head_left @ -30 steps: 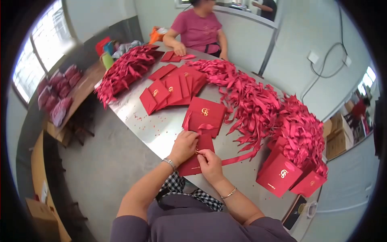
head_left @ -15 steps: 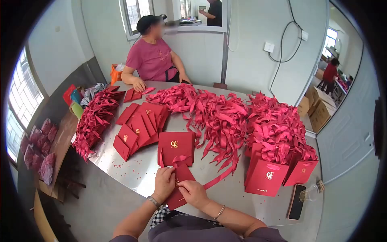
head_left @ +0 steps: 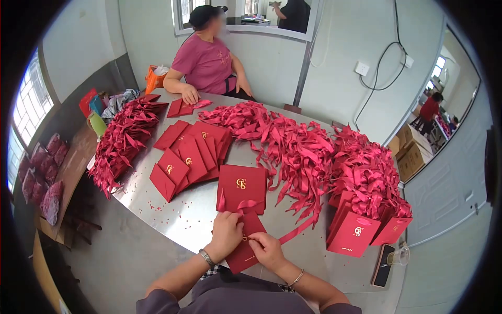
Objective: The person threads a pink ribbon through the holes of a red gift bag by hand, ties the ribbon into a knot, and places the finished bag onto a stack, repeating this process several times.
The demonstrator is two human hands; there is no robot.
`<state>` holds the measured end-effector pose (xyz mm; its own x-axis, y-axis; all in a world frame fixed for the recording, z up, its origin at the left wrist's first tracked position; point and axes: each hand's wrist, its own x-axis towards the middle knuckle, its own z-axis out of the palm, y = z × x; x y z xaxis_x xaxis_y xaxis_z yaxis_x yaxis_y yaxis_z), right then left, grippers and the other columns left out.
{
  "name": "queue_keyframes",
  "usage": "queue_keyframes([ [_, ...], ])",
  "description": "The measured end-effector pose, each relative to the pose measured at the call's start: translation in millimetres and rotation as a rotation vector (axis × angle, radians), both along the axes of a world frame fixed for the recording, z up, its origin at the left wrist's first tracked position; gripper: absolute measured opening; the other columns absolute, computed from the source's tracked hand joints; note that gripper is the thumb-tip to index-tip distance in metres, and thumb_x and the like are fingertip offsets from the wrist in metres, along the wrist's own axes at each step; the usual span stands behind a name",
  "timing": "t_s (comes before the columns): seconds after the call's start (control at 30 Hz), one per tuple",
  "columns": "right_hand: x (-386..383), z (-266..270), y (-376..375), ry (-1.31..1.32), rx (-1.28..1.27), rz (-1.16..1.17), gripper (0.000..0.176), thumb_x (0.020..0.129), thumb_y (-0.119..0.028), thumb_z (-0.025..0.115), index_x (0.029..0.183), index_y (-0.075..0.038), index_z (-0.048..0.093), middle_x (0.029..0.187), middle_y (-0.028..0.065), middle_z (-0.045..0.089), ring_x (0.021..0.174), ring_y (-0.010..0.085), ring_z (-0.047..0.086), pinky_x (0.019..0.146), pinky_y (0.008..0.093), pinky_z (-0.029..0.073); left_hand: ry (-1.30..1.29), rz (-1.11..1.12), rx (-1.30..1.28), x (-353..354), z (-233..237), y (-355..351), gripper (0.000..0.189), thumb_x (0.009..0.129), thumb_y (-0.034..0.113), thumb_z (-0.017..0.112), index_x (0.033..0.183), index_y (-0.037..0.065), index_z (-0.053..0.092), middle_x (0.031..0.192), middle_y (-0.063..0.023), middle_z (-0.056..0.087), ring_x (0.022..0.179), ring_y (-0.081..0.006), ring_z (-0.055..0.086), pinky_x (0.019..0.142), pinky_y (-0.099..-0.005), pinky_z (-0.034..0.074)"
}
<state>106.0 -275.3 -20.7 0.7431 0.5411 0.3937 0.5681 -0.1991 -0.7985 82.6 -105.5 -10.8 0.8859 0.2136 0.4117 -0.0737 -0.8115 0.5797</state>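
A flat red paper gift bag with a gold logo lies tilted in front of me at the table's near edge. My left hand is closed over its upper left side, fingers curled, the thumb near the logo. Red ribbon shows just above that hand. My right hand is pinched over the bag's right side; what its fingertips hold, if anything, is hidden. A red ribbon strip runs from beside this hand towards the ribbon pile. Beyond my hands lies a stack of red bags.
Fanned red bags lie left of centre. A ribbon heap spans the back, and ribboned bags stand right. A phone and a clear cup sit near the right edge. A person sits opposite, one hand on bags.
The camera view has shifted, so the scene sits differently in frame. My right hand has moved slightly apart from my left, and more of the bag's logo area shows between them.
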Motion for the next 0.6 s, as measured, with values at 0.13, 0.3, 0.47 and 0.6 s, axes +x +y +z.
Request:
queue_keyframes([
  [0.13, -2, -1, 0, 0.146, 0.05, -0.03, 0.015, 0.086, -0.006, 0.065, 0.1, -0.001, 0.064, 0.086, 0.0127, 0.067, 0.077, 0.021, 0.066, 0.068, 0.0313, 0.051, 0.052, -0.053, 0.152, 8, 31, 0, 0.02, 0.074, 0.01, 0.068, 0.092, 0.002, 0.064, 0.086, -0.0166, 0.059, 0.087, -0.0341, 0.055, 0.079, -0.0441, 0.044],
  [0.3, -2, -11, -1, 0.04, 0.051, -0.05, 0.015, 0.085, -0.005, 0.065, 0.099, 0.001, 0.064, 0.089, 0.0148, 0.067, 0.081, 0.0236, 0.066, 0.072, 0.0332, 0.052, 0.131, -0.088, 0.088, 11, 45, -5, 0.013, 0.073, 0.008, 0.065, 0.082, 0.002, 0.061, 0.085, -0.0197, 0.059, 0.084, -0.037, 0.057, 0.076, -0.0469, 0.046],
  [0.47, -3, 11, -5, 0.155, 0.121, -0.047, 0.011, 0.087, -0.006, 0.064, 0.097, -0.002, 0.066, 0.085, 0.0125, 0.066, 0.074, 0.0238, 0.064, 0.068, 0.0313, 0.051, 0.316, -0.168, -0.228, 14, 37, 15, 0.024, 0.08, 0.009, 0.069, 0.101, -0.001, 0.064, 0.086, -0.0143, 0.069, 0.081, -0.02, 0.067, 0.072, -0.0309, 0.051],
  [0.6, -9, 27, -6, 0.25, -0.022, -0.244, 0.01, 0.088, -0.008, 0.064, 0.096, -0.001, 0.066, 0.078, 0.0105, 0.065, 0.068, 0.0206, 0.063, 0.063, 0.0299, 0.049, 0.579, -0.251, -0.457, 15, 38, 28, 0.021, 0.084, 0.007, 0.067, 0.103, -0.002, 0.065, 0.087, -0.0056, 0.069, 0.079, -0.0111, 0.063, 0.073, -0.0263, 0.05],
])
